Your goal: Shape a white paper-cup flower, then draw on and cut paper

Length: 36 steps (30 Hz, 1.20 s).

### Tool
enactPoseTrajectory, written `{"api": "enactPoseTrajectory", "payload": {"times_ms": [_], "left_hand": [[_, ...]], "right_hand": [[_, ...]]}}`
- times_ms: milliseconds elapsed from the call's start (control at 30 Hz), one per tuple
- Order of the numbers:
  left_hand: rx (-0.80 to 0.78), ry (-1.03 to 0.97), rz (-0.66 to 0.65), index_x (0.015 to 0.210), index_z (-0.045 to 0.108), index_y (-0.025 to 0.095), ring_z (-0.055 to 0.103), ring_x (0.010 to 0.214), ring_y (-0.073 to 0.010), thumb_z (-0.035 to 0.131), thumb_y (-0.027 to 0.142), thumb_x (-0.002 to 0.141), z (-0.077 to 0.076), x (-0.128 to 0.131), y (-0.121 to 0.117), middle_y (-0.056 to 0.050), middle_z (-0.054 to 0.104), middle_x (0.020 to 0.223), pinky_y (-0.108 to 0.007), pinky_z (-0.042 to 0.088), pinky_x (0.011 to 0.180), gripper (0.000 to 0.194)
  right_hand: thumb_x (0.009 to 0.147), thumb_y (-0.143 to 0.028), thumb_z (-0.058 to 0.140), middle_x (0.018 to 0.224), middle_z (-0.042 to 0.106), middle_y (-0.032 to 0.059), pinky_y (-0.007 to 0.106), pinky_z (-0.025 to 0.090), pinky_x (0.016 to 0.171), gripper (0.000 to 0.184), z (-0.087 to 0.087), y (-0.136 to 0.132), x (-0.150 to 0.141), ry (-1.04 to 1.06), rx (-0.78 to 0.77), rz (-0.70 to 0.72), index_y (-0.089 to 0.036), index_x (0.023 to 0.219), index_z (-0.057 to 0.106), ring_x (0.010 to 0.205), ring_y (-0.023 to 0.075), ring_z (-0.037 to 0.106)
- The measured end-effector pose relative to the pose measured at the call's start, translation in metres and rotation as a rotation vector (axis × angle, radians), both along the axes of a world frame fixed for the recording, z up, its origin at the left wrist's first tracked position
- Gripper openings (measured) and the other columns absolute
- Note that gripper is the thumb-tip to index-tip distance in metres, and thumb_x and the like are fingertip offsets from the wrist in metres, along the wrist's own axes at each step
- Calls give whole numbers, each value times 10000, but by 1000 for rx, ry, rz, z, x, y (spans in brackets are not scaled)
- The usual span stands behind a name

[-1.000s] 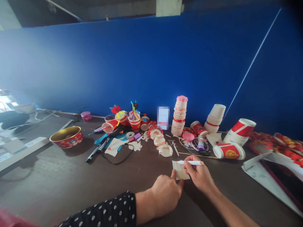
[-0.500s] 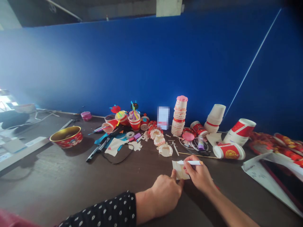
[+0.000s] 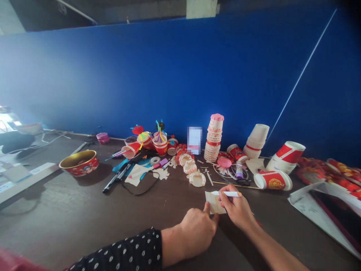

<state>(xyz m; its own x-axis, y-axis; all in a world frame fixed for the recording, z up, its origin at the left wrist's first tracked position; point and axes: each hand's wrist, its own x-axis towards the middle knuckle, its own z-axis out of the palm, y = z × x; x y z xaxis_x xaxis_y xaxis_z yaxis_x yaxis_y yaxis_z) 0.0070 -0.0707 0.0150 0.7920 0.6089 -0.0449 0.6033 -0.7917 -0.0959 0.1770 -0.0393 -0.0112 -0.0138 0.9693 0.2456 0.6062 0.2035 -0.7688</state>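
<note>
In the head view, the right hand [image 3: 235,205] pinches a slim white marker with an orange end [image 3: 232,194], its tip over a small cream square of paper [image 3: 214,204] lying on the dark brown table [image 3: 113,226]. The left hand [image 3: 197,231], thumb and forefinger slightly spread, rests its fingertips at that paper's near edge

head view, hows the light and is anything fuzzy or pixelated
Head view, left: pale glare washes over the blue wall; a soft shadow lies beside the round gold-lined red bowl. Head view, centre: pixelation covers the upright white rectangle; the slim white pen in the right hand looks fairly clear. Head view, right: the red heap looks soft.
</note>
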Motion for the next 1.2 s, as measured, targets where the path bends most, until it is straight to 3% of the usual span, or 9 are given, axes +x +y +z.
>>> {"api": "enactPoseTrajectory", "payload": {"times_ms": [400,867,1200], "left_hand": [[-3,3,2,1168,417,111,630,690,-230,339,196,816,1,0,0,-262,474,1163,-294,481,484,370],[-20,24,16,1192,401,106,626,696,-225,351,184,808,6,0,-2,-266,455,1178,-282,460,491,394],[-15,23,0,1173,405,101,628,720,-231,361,186,799,2,0,1,-267,481,1152,-274,464,484,386]], "right_hand": [[787,-425,404,580,611,-2,224,401,505,231,4,0,0,-96,65,-20,-215,720,471,543,151,576],[797,-427,407,570,606,0,231,413,512,243,4,-2,-1,4,39,8,-209,710,472,519,145,570],[793,-396,418,584,604,0,227,407,517,221,6,-4,-1,-24,48,49,-206,701,486,534,142,557]]}}
